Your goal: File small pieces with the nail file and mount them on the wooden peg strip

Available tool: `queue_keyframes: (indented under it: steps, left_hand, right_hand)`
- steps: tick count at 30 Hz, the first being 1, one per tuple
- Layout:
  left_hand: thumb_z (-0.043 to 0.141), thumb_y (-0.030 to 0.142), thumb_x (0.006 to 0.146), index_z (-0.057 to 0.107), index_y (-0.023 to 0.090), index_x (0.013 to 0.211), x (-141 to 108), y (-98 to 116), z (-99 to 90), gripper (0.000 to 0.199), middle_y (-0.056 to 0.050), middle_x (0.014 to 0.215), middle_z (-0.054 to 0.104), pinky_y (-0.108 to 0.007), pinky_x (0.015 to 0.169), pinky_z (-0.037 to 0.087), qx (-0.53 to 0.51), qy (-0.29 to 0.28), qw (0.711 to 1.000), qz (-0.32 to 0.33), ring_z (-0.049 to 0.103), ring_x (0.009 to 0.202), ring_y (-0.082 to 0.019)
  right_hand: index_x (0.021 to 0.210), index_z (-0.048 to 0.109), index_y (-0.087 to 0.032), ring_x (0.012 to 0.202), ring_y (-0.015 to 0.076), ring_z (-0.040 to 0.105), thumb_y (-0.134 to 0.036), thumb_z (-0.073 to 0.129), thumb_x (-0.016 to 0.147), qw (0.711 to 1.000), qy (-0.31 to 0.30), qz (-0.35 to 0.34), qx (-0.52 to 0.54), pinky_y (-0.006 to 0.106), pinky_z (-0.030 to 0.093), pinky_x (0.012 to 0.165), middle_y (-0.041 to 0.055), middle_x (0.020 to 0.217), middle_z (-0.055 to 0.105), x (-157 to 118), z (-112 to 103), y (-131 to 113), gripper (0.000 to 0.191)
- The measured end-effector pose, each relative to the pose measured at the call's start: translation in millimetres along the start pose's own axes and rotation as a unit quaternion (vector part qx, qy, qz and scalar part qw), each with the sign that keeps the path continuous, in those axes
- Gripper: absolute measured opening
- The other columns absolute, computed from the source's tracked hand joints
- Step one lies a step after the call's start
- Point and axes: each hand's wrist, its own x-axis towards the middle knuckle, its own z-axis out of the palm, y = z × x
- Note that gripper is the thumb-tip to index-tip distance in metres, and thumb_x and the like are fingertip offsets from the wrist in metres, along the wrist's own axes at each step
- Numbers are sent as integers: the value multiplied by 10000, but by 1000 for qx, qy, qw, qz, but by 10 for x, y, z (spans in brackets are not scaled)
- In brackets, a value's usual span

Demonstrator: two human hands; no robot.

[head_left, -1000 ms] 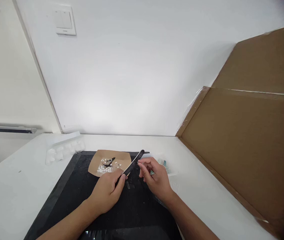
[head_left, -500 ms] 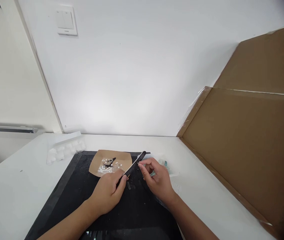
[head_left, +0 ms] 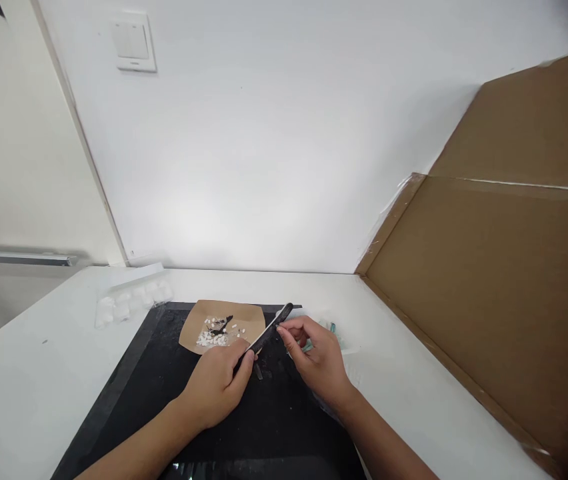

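Note:
A long, narrow black piece with a white edge (head_left: pixel 285 311) slants up to the right over the mat. My left hand (head_left: pixel 220 383) is closed around its lower end, thumb on top. Close to its upper part, my right hand (head_left: pixel 314 350) has thumb and index finger pinched together; whatever lies between the fingertips is too small to make out. A brown paper tray (head_left: pixel 191 327) just beyond my left hand holds many small white bits (head_left: pixel 211 338) and some dark slivers (head_left: pixel 221 325).
Under my hands lies a black mat (head_left: pixel 159 387) on a white table (head_left: pixel 19 373). A clear plastic tray with white contents (head_left: pixel 131 301) stands at the back left. Behind my right hand is a partly hidden clear and teal item (head_left: pixel 333 327). A cardboard panel (head_left: pixel 504 267) borders the right side.
The view shifts very slightly. Both hands and the black piece keep nearly the same position, with only a slight change in the right fingers.

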Motion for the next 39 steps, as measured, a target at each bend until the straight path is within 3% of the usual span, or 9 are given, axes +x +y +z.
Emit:
queue_keyframes:
  steps: [8, 18, 28, 35, 39]
  left_hand:
    - [361, 372, 1094, 555, 224, 864, -1, 6, 0, 335, -22, 801, 661, -320, 689, 361, -4, -3, 1000, 2, 622, 741, -206]
    - [345, 402, 1100, 594, 218, 872, -7, 12, -10, 384, -40, 810, 684, -325, 712, 410, -9, 3, 1000, -3, 638, 745, -213]
    - [323, 445, 1110, 687, 214, 955, 20, 43, -17, 458, -64, 872, 744, -334, 788, 474, -49, 6, 999, -18, 692, 819, -232]
    - [324, 450, 1113, 677, 220, 955, 18, 20, -14, 450, -52, 905, 743, -340, 803, 447, -66, -3, 998, -21, 683, 864, -234]
    - [309, 459, 1113, 662, 223, 931, 10, 9, -7, 462, -54, 882, 735, -335, 784, 446, -69, -3, 997, -19, 679, 847, -234]
  right_hand:
    - [996, 691, -246, 589, 133, 659, -368, 622, 1017, 999, -17, 11, 48, 256, 511, 601, -33, 692, 708, 1, -6, -22, 142]
    - [987, 734, -241, 657, 149, 649, -357, 647, 998, 999, 27, -12, -20, 278, 512, 642, 3, 811, 749, -6, -14, -19, 146]
    - [924, 688, -234, 707, 163, 650, -348, 589, 1035, 995, -33, -68, -72, 281, 477, 658, 6, 774, 690, -59, 66, -35, 188]
    - [903, 677, -233, 670, 159, 637, -367, 594, 1033, 995, 50, -26, -87, 286, 466, 673, 0, 766, 700, -10, -3, 11, 204]
    - [892, 669, -230, 675, 168, 635, -363, 568, 1044, 995, 19, -53, -87, 295, 448, 670, 12, 759, 694, -24, 28, -12, 226]
